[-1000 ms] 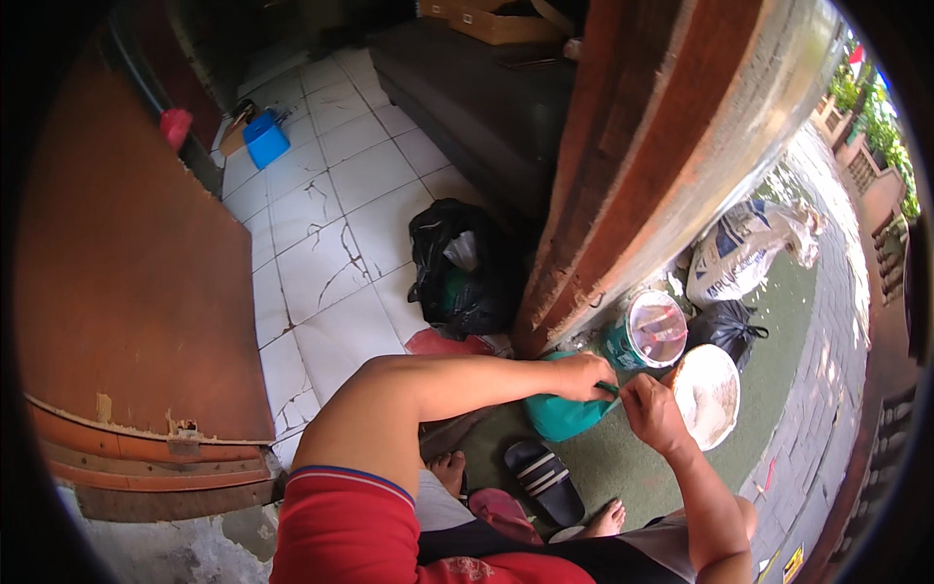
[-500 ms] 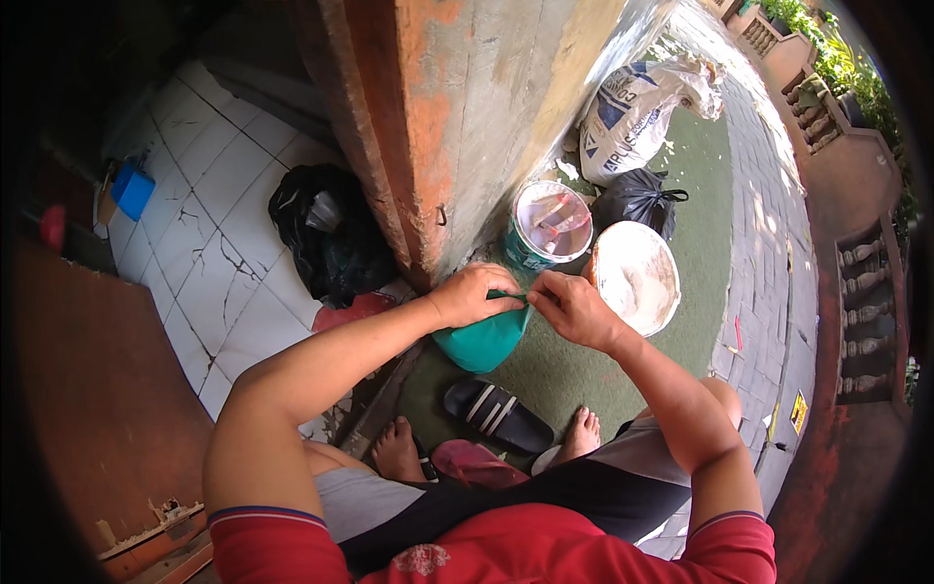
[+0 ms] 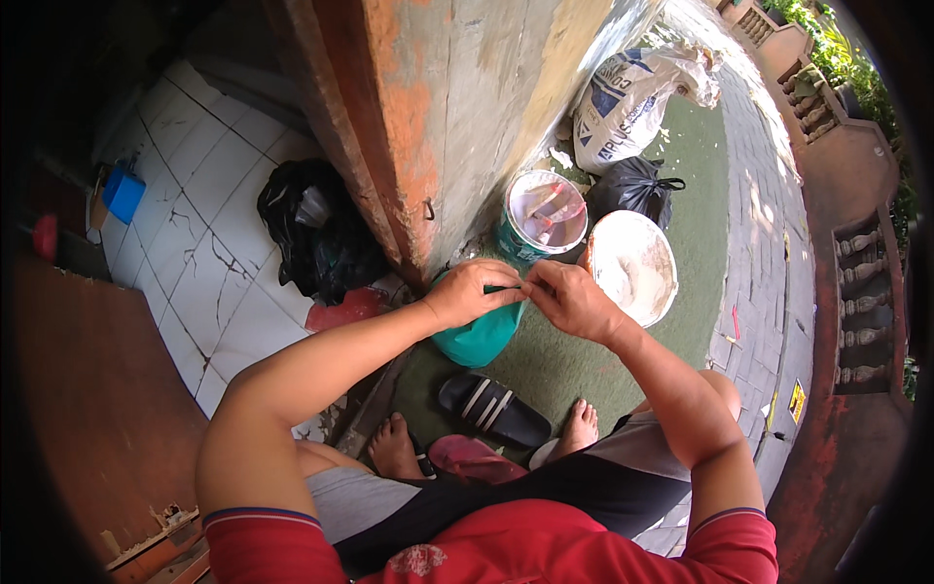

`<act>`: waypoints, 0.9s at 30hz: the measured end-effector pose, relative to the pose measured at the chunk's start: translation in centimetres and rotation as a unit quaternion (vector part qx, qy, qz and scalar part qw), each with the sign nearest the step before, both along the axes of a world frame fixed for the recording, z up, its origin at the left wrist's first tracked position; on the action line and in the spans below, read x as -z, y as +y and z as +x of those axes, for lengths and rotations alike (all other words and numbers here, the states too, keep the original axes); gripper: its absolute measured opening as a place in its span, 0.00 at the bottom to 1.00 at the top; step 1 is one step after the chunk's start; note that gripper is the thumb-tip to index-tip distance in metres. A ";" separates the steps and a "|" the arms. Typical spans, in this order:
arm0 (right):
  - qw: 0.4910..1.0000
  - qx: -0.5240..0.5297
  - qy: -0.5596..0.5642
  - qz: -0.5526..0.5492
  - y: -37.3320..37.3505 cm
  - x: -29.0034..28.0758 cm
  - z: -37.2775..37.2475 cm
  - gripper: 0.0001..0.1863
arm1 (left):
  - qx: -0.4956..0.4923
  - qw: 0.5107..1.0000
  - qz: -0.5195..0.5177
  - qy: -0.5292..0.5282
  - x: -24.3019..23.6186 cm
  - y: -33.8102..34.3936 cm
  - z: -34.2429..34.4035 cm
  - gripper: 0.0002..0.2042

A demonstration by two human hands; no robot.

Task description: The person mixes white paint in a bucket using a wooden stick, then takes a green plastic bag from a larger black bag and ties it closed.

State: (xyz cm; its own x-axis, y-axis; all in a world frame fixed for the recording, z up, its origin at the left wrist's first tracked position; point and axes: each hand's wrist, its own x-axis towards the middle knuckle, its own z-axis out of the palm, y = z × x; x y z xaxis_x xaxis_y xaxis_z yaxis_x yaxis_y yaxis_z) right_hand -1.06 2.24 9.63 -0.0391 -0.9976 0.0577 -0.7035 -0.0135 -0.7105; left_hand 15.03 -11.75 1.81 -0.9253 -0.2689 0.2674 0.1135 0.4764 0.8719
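My left hand (image 3: 474, 290) and my right hand (image 3: 567, 298) meet over the top of a teal plastic bag (image 3: 482, 337) that rests on the green mat. Both pinch the bag's gathered neck between fingers and thumbs. The bag bulges below my hands. Just beyond them stands a teal bucket (image 3: 538, 216) with pale scraps inside, and a round white lid (image 3: 632, 266) lies beside it.
A weathered orange and grey pillar (image 3: 457, 117) rises just behind the bag. Black bags (image 3: 316, 234) (image 3: 633, 185) lie left and right of it, a white printed sack (image 3: 628, 102) farther back. A black sandal (image 3: 491, 409) and my bare feet are below; white cracked tiles on the left.
The view has swung right, from the tiled floor toward the mat and paved path. My hands have stayed together on the teal bag's neck throughout.
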 end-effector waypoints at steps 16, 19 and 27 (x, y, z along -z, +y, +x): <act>0.990 0.088 -0.073 0.085 -0.7 0.2 -1.4 0.10 | -0.042 0.989 0.097 -0.099 1.0 1.5 -1.2 0.13; 0.979 0.084 -0.163 0.091 -0.6 0.3 -2.0 0.10 | -0.025 0.975 0.180 -0.129 -1.1 1.5 -1.5 0.12; 0.986 0.064 -0.101 0.116 -0.9 -1.4 -3.8 0.14 | -0.083 0.967 0.220 -0.097 -1.6 2.2 -1.6 0.11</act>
